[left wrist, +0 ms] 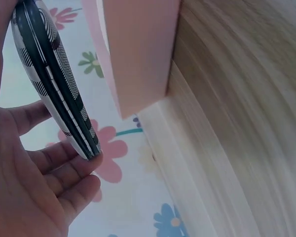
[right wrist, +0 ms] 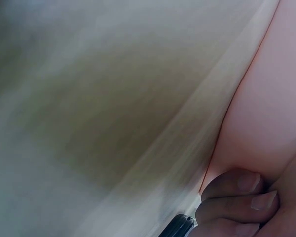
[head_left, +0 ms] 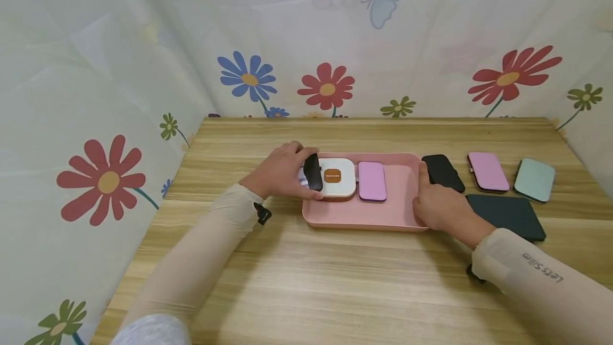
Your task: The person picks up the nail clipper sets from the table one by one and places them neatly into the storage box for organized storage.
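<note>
My left hand [head_left: 284, 172] holds a slim hinged case [head_left: 313, 172] over the left end of a pink tray [head_left: 364, 220]. In the left wrist view the case [left wrist: 56, 89] stands on edge between thumb and fingers, black and white patterned with a dark hinged rim. Inside the tray lie a white rounded box [head_left: 347, 188] with a brown label and, to its right, a pink case [head_left: 372, 181]. My right hand [head_left: 440, 204] grips the tray's right end. The right wrist view shows its curled fingers [right wrist: 237, 207] against the tray wall [right wrist: 266, 108].
Right of the tray lie a black case [head_left: 442, 172], another pink case [head_left: 488, 171], a mint case [head_left: 535, 180] and a larger dark green flat item [head_left: 507, 217], near the right hand. A flower-printed curtain [head_left: 287, 25] borders the wooden table [head_left: 335, 281].
</note>
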The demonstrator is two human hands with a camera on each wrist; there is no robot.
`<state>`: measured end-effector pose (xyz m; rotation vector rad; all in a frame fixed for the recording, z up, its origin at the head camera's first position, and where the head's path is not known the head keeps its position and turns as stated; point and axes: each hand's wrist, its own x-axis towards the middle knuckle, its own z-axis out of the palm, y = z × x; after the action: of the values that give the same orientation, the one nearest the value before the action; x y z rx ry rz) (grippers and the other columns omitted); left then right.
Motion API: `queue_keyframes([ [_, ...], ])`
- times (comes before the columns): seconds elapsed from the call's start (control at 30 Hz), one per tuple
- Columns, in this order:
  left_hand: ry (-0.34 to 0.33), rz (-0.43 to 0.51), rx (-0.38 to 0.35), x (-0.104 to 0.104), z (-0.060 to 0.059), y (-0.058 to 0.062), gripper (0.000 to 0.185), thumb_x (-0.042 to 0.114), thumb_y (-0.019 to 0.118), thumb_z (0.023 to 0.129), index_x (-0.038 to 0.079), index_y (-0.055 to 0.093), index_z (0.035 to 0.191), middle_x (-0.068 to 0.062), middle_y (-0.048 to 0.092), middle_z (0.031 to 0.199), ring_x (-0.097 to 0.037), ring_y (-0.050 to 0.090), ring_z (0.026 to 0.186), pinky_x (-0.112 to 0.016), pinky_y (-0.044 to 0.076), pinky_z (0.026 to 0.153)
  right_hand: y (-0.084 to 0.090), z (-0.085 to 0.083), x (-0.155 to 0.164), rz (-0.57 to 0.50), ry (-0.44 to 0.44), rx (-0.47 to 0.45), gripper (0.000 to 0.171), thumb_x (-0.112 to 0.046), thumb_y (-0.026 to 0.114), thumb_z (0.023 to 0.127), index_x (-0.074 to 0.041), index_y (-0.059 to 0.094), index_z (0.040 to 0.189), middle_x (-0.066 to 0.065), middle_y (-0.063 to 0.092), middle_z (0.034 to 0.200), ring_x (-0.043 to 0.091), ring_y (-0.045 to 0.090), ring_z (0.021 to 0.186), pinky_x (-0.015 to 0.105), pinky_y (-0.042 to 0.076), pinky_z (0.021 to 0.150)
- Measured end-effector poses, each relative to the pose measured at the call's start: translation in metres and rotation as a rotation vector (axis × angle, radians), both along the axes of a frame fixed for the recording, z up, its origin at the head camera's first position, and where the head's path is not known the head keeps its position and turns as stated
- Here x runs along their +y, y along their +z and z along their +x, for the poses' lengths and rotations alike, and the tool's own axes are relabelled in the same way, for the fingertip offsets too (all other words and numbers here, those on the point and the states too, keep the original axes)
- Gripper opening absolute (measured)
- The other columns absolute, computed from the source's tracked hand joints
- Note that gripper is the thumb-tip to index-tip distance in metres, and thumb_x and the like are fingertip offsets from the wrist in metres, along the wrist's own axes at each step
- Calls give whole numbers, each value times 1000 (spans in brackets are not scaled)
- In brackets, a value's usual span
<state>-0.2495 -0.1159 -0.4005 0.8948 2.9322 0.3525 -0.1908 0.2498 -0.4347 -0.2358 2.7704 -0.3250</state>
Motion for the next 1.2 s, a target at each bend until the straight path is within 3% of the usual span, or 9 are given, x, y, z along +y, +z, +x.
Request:
queue_keyframes([
  [0.3, -10, 32, -43, 21, 2, 4, 112, 82, 70, 64, 22, 39, 154, -6, 49, 127, -19, 47, 109, -39, 51, 92, -2, 0, 2, -6, 4, 0, 88, -22, 36, 99, -1, -33, 149, 2, 51, 54, 16, 41, 43, 29, 26, 43],
  [0.6, -29, -26, -16, 47, 0, 7, 117, 89, 65, 61, 25, 37, 155, -4, 50, 132, -16, 50, 111, -34, 51, 92, -4, 1, 4, -26, 10, 19, 89, -21, 37, 98, -2, -33, 150, 2, 50, 55, 16, 41, 43, 29, 26, 43],
  [0.93, -59, -79, 8, 65, 1, 13, 112, 85, 65, 64, 26, 36, 155, -3, 50, 131, -14, 51, 109, -33, 52, 90, -4, -1, -1, -17, 16, 26, 86, -21, 36, 99, 0, -28, 152, 2, 50, 54, 14, 39, 42, 28, 22, 43],
  [1.2, -100, -72, -18, 81, 2, 17, 112, 79, 71, 66, 23, 34, 155, -3, 49, 132, -15, 53, 110, -34, 52, 92, 0, 0, 1, -13, 0, 16, 86, -22, 36, 99, 1, -27, 152, 2, 50, 54, 15, 40, 42, 28, 23, 42],
])
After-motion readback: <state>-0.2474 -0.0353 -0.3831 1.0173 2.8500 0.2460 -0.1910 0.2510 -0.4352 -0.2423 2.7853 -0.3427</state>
